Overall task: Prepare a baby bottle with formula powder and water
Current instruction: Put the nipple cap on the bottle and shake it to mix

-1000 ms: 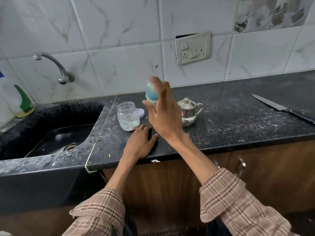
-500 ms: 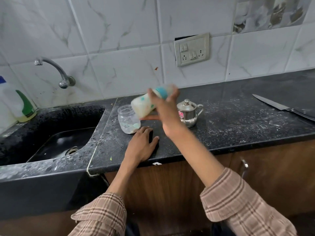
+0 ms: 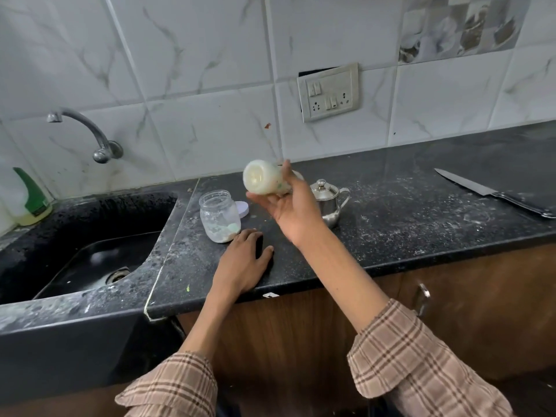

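My right hand (image 3: 293, 210) grips the baby bottle (image 3: 261, 181) in the air above the counter, tipped on its side with its milky-white base toward me; its teat end is hidden behind my fingers. My left hand (image 3: 242, 263) rests flat on the black counter (image 3: 406, 224), holding nothing. Just beyond my left fingers stands an open glass jar (image 3: 219, 216) with a little formula powder at the bottom. Its white lid (image 3: 243, 209) lies behind it. A small steel pot with a lid (image 3: 329, 200) stands behind my right wrist.
A black sink (image 3: 90, 254) lies to the left under a wall tap (image 3: 87, 130). A soap bottle with a green top (image 3: 30, 200) stands at the sink's far left corner. A long knife (image 3: 493, 192) lies on the counter at right. Powder dusts the counter.
My right hand has swung the bottle from upright to tipped leftward, and now its base faces me. My left hand has stayed flat on the counter.
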